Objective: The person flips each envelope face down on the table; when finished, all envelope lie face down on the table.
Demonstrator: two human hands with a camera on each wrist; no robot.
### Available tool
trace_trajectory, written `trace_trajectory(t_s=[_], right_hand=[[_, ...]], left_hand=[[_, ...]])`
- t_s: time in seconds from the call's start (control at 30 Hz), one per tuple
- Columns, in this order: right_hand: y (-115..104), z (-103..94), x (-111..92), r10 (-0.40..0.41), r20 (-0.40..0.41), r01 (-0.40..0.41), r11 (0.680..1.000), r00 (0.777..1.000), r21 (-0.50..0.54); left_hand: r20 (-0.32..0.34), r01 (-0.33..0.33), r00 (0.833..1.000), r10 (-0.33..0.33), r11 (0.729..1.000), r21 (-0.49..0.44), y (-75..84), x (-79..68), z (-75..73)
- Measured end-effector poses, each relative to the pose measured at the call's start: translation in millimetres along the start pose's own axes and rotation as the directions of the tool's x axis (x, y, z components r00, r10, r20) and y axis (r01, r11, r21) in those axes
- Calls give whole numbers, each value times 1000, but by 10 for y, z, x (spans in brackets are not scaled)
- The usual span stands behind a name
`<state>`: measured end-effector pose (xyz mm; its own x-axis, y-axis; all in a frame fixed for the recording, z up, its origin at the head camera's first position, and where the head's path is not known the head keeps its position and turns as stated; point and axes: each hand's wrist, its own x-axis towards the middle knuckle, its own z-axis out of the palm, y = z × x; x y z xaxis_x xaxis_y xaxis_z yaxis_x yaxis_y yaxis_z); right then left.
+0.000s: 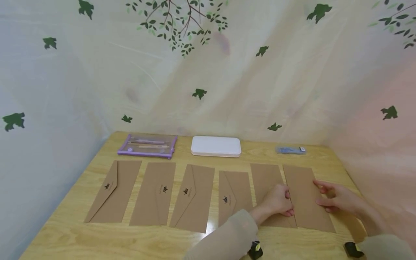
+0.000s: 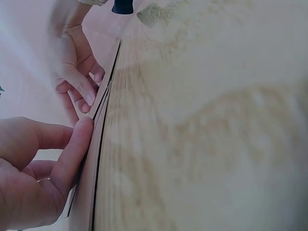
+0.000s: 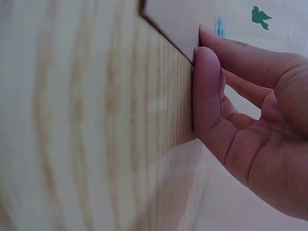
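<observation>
Your left hand point(image 1: 277, 202), over the neighbouring envelope point(image 1: 267, 178), touches the left edge of the rightmost envelope point(image 1: 303, 202); pinch cannot be determined. That envelope lies on the table point(image 1: 81, 242). Your right hand point(image 1: 341, 198), thumb and forefinger apart, touches its right edge.

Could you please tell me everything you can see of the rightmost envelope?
The rightmost envelope is a plain brown rectangle that looks like paper, with no print or flap visible on its upper face. It lies roughly flat on the wooden table, its long sides running away from the person. The right hand touches its right edge; the left hand has its fingertips at the left edge.
</observation>
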<state>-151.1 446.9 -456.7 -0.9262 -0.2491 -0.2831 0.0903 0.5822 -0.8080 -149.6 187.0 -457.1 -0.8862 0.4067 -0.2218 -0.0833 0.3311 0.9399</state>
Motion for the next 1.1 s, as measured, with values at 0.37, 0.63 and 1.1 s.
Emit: trace_trajectory(t_s=[0.37, 0.63, 1.1], right_hand=[[56, 23, 9, -31, 14, 30, 999, 999, 35], [56, 29, -22, -11, 16, 10, 998, 1000, 67], [-136, 39, -41, -58, -51, 51, 990, 997, -133]], left_hand=[[-32, -23, 999, 25, 998, 61, -36, -10, -1], [-31, -23, 999, 25, 999, 46, -43, -16, 11], [163, -89, 982, 94, 995, -37, 150, -52, -248]])
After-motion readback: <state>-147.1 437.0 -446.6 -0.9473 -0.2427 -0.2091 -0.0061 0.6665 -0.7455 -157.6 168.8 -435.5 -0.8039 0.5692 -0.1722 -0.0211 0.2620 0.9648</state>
